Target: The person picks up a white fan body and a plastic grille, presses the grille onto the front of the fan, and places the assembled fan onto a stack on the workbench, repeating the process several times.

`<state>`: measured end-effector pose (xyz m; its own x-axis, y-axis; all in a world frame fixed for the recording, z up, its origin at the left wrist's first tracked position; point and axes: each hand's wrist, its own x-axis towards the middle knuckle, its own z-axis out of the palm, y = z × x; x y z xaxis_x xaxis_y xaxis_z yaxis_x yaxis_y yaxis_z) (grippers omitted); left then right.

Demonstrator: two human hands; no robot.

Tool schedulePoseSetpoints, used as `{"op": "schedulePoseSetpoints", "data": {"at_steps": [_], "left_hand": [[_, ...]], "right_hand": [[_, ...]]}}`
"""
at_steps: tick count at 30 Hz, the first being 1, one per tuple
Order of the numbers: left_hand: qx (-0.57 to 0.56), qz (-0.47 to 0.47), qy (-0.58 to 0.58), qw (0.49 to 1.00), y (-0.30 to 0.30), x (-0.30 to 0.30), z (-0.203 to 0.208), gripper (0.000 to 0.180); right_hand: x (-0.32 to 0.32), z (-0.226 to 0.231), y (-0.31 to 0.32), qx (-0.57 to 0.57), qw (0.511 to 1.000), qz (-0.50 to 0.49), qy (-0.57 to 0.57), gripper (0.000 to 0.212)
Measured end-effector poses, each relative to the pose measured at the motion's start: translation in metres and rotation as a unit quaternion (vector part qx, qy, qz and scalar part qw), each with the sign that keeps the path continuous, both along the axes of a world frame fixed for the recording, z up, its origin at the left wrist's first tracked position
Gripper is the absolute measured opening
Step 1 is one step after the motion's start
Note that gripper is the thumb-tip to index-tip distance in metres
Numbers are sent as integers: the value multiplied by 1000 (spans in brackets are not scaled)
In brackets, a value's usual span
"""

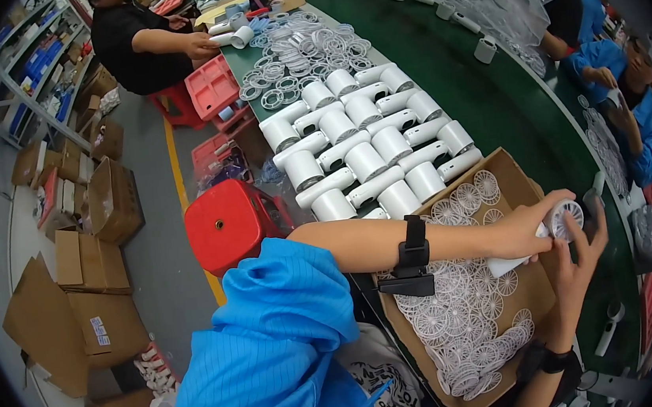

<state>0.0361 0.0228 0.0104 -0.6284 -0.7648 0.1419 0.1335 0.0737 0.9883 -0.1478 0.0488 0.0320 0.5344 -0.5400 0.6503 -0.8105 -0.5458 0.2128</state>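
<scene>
My left hand (521,232) is closed round a white hair-dryer-shaped housing (506,266), whose handle sticks out below my palm. A round white spoked grille (566,219) sits at the end of the housing, facing up. The fingers of my right hand (580,255) press on the rim of this grille from the right side. Whether the grille is seated in the housing I cannot tell. Under my hands stands an open cardboard box (538,292) with many loose spoked grilles (456,309) in it.
Rows of white housings (365,161) lie on the green table (438,57) beyond the box, with a pile of white rings (302,51) farther back. A red stool (233,223) and cardboard boxes (98,307) stand at left. Another person (138,40) works at the far left.
</scene>
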Motion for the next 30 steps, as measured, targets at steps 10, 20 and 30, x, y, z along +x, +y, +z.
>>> {"op": "schedulePoseSetpoints", "data": {"at_steps": [10,20,30], "left_hand": [[-57,-17,37,998,-4,-3,-1,59],[-75,-6,0,997,1,-1,4,60],[-290,142,-16,946,-4,9,33,74]], "right_hand": [[-2,-27,1,409,660,127,-617,54],[-7,-33,2,396,654,130,-631,41],[12,-41,2,370,629,230,-644,57]]}}
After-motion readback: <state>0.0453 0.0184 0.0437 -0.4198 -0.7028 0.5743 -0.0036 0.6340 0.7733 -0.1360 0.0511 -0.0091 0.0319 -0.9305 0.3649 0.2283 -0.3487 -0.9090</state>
